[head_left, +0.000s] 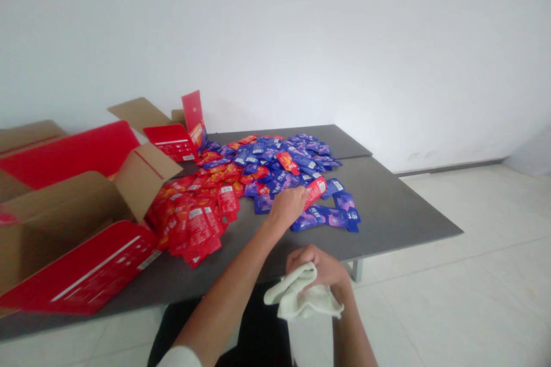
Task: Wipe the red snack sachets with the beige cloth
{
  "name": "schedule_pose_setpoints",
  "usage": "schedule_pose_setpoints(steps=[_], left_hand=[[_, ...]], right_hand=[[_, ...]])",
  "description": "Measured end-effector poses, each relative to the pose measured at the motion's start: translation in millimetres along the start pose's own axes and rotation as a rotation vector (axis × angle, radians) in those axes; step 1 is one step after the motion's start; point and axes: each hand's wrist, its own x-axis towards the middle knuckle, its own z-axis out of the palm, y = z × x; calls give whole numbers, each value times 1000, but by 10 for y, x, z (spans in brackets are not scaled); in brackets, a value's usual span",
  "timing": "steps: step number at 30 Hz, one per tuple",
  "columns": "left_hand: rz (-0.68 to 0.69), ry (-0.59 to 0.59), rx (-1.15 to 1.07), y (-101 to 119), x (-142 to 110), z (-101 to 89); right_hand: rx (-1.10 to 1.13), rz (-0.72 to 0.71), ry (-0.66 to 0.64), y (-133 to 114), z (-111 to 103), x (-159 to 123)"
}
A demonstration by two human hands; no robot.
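Spanning foreground, flat dark grey desk [400,221] carries open red cardboard boxes [92,284], flat red sachets [200,226], flat blue-purple sachets [282,180]. Right grip [321,266] clutches crumpled off-white cloth [301,304]; left grip [287,206] pinches one shiny red pouch [317,190] over blue-purple ones. Step: single-pouch handling, apparently; next move calls for secure pinch.

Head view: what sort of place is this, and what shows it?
Probably a workroom for packaged goods: open red cardboard boxes, heaped red packets and blue packets, on a dark grey table.
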Motion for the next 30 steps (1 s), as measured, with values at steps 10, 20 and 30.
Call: schedule_pose_setpoints(steps=[10, 20, 30], left_hand=[[-469, -73, -923, -662, -1505, -373], [-417, -57, -390, -844, -1897, -171], [-35, 206, 33, -612, -2301, -69]], right_hand=[[35, 9, -31, 8, 0, -73], [7, 111, 41, -18, 27, -126], [-139, 206, 445, -97, 223, -28]])
